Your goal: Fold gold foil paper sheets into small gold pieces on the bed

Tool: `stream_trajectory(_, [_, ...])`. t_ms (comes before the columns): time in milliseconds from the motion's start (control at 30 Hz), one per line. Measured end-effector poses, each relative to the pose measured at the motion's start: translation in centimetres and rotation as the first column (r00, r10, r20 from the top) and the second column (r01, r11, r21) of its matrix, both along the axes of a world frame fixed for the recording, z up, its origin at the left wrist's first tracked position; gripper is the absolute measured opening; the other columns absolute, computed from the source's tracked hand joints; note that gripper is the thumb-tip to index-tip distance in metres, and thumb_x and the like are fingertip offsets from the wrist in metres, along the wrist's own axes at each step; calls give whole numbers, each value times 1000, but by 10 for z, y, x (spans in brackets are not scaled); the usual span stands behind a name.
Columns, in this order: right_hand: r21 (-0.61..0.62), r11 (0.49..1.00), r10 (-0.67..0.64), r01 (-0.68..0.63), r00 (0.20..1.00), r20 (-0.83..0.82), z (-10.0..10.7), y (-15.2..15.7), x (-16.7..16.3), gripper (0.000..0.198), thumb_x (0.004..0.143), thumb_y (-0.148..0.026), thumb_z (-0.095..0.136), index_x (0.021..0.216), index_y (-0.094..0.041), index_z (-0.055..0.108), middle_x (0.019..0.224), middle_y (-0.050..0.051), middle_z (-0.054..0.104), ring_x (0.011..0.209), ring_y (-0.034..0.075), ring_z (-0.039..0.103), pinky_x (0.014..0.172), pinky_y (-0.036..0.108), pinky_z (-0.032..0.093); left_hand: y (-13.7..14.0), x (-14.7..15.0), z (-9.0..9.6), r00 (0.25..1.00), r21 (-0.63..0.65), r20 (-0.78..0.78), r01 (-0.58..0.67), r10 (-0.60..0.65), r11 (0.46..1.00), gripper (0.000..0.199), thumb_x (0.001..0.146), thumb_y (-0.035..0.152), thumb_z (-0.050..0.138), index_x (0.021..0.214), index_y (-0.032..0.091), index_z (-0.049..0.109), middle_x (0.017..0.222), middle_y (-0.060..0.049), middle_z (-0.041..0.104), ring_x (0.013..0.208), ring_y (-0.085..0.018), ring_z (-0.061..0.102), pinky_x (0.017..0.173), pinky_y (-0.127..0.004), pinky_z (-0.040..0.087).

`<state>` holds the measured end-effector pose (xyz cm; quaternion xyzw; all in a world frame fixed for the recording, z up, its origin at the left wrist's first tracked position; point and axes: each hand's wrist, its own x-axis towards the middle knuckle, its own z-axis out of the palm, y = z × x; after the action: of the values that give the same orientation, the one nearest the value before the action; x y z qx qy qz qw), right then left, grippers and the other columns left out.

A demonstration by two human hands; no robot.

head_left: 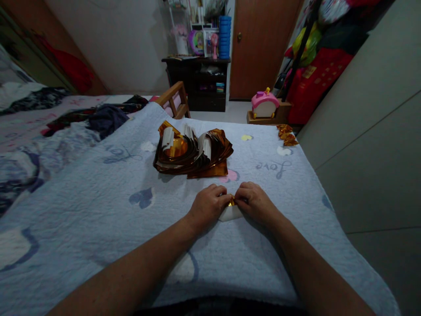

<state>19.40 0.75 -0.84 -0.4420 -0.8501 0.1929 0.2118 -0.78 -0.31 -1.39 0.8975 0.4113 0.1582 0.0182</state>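
A small sheet of gold foil paper (231, 213), white on its back, lies on the blue bed cover between my hands, its far part folded so that gold shows. My left hand (210, 202) pinches its left side, thumb and fingers together. On the right side my right hand (255, 202) grips the same paper with curled fingers. Beyond them a thick stack of gold foil paper (194, 153) is bent into curls, with white backs showing among the layers. Several folded gold pieces (287, 135) sit at the cover's far right corner.
The bed cover (158, 237) has printed hearts and lettering. Crumpled bedding and dark clothes (108, 119) are to the left. A wooden chair (174, 98) stands past the far edge, near a dark cabinet (197, 83). A pink toy case (264, 104) and a pale wardrobe (371, 131) are on the right.
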Motion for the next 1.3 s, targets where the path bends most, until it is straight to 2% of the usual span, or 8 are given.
stream_trajectory(200, [50,998,24,-25,1000,17,-2,-1,0,17,86,-9,62,76,-19,72,78,4,63,79,18,54,72,31,37,0,0,0,1000,-16,16,-4,4,1000,11,95,26,65,102,24,73,94,-3,69,84,-19,56,71,-30,42])
stream_trajectory(467, [32,997,63,-64,997,45,1,-2,1,13,88,-13,66,79,-17,75,80,5,65,80,18,57,75,31,40,2,-1,-6,997,-16,75,0,1,1000,13,97,27,62,101,21,72,94,-3,70,83,-19,55,72,-30,43])
stream_trajectory(567, [27,996,82,-82,996,29,1,-2,2,13,88,-13,66,81,-18,76,81,5,65,82,18,57,76,30,41,3,-1,-7,999,7,54,4,-4,1000,12,95,27,64,103,23,72,93,-2,69,81,-19,54,70,-30,42])
stream_trajectory(933, [-57,990,131,-129,991,31,11,-3,6,19,89,-10,62,85,-19,78,84,5,66,82,17,58,78,30,43,3,-2,-7,999,45,39,9,-11,999,12,94,27,67,104,27,73,93,-2,67,81,-18,52,68,-30,40])
stream_trajectory(1300, [-167,984,63,-63,998,-6,14,0,3,16,86,-6,64,86,-17,75,86,6,68,86,19,60,80,31,45,4,-2,-8,999,62,41,33,-35,998,11,94,29,66,102,25,72,92,-3,66,81,-19,52,70,-30,42])
